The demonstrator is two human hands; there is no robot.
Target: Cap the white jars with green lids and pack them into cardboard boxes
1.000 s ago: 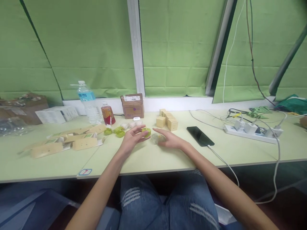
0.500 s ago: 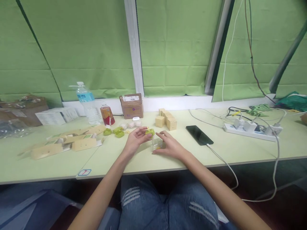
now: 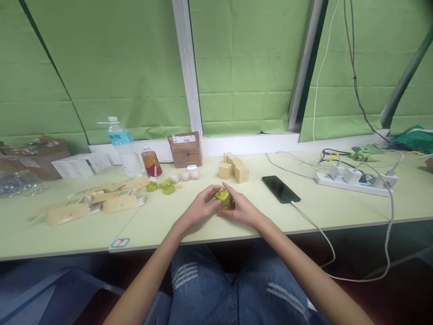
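Note:
A green earbud case cover (image 3: 222, 195) with a small pale loop on top is between my hands, near the table's front edge. My left hand (image 3: 202, 204) grips it from the left with thumb and fingers. From the other side my right hand (image 3: 242, 207) curls round a small clear plastic container, mostly hidden now under the cover and behind the fingers. Whether the cover sits inside the container or just on it, I cannot tell. More green case covers (image 3: 168, 187) lie farther back to the left, close to a white earbud case (image 3: 191, 167).
Small tan boxes (image 3: 241, 173) stand behind my hands. To the right lie a black phone (image 3: 280, 189) on a cable and a power strip (image 3: 352, 184). Flattened cartons (image 3: 118, 203), a water bottle (image 3: 123, 146), a red drink bottle (image 3: 151, 162) and a brown box (image 3: 185, 150) are left.
My left hand has moved right with the green case cover, bringing it to the clear container in my right hand. Both hands are now close together around them.

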